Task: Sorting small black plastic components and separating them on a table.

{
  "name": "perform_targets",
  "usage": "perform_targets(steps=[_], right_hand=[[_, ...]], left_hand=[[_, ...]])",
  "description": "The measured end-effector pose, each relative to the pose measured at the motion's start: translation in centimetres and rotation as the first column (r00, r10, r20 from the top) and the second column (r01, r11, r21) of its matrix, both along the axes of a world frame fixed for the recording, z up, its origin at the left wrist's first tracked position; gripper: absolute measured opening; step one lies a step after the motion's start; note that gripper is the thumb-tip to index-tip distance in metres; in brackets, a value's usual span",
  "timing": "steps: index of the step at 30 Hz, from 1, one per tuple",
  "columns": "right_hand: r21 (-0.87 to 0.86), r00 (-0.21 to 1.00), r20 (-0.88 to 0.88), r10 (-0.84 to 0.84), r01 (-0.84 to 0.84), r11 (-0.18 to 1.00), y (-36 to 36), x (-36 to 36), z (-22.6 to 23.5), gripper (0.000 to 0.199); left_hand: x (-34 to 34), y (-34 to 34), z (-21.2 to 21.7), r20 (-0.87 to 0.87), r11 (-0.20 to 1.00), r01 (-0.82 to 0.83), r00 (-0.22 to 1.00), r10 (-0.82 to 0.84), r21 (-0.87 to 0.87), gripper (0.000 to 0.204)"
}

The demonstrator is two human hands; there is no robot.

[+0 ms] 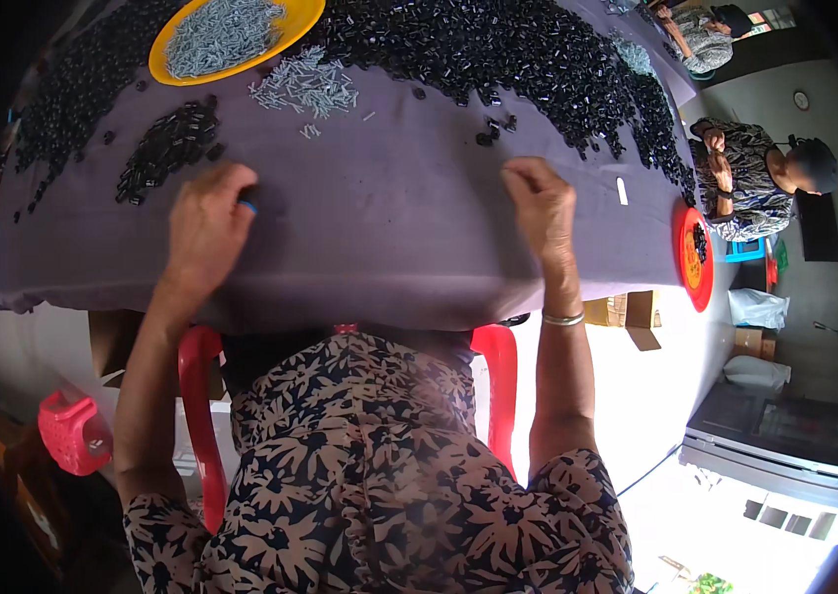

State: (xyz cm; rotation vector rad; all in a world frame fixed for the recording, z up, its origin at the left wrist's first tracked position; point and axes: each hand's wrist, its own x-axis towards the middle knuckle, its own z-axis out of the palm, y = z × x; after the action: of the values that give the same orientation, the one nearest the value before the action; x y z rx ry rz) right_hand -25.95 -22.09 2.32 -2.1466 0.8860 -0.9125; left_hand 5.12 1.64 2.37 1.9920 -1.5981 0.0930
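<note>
My left hand rests on the purple cloth-covered table, fingers curled around a small blue item that peeks out at the fingertips. Just beyond it lies a small pile of black parts. My right hand is closed in a loose fist on the cloth, near a few stray black parts; whether it holds anything is hidden. A silver bangle circles my right wrist.
A yellow plate of grey metal pins stands at the far left, with loose pins beside it. A large heap of black parts covers the far side. An orange plate sits at the right edge. Two other people sit beyond the table's right side.
</note>
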Motion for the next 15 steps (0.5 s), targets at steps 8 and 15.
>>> perform_targets(steps=[8, 15], right_hand=[[-0.121, 0.996, -0.089, 0.019, -0.030, 0.992, -4.5, 1.7, -0.2, 0.012], [-0.394, 0.950, -0.296, 0.100, -0.217, 0.893, -5.2, 3.2, 0.9, 0.017]], left_hand=[[6.9, 0.5, -1.3, -0.072, 0.975, -0.212, 0.976, 0.207, -0.061, 0.031], [0.2, 0.4, -0.6, -0.428, 0.974, -0.153, 0.901, 0.067, -0.168, 0.035]])
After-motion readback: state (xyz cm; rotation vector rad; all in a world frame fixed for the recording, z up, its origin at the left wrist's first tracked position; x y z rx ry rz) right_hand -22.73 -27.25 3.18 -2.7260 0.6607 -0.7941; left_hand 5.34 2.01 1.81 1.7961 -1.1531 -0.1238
